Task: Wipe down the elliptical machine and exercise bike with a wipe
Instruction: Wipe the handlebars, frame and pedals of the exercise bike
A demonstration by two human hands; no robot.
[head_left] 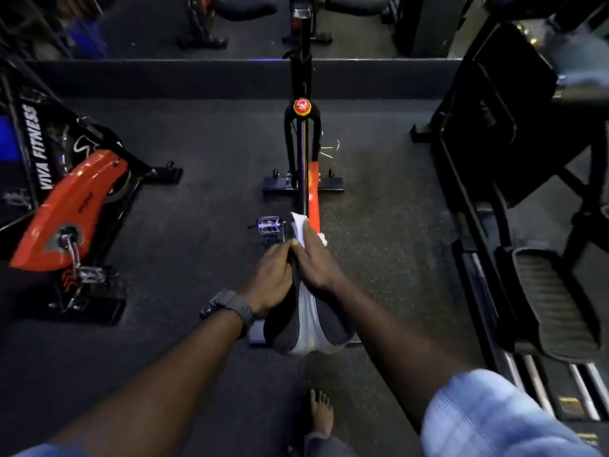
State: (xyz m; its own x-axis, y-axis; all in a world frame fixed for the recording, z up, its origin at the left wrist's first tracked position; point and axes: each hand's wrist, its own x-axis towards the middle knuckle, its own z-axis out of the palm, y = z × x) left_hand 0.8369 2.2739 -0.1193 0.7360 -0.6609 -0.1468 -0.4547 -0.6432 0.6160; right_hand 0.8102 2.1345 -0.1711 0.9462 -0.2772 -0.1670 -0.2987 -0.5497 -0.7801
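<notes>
I stand behind a black and red exercise bike point(303, 153) and look down its length. Its black and grey saddle point(308, 324) is right below me. My left hand point(270, 278) rests on the left side of the saddle's nose, with the fingers lying along it. My right hand point(314, 258) lies on the right side of the nose and presses a white wipe point(300, 225) against it. The wipe sticks out past my fingertips. The elliptical machine point(527, 225) stands at the right, with its ribbed black footplate point(557, 305) near me.
A second red and black bike point(66, 199) marked VIVA FITNESS stands at the left. A low dark ledge point(197, 77) crosses the floor ahead, with more bikes behind it. The bike's silver pedal point(269, 224) juts left. My bare foot point(321, 413) is on the dark rubber floor.
</notes>
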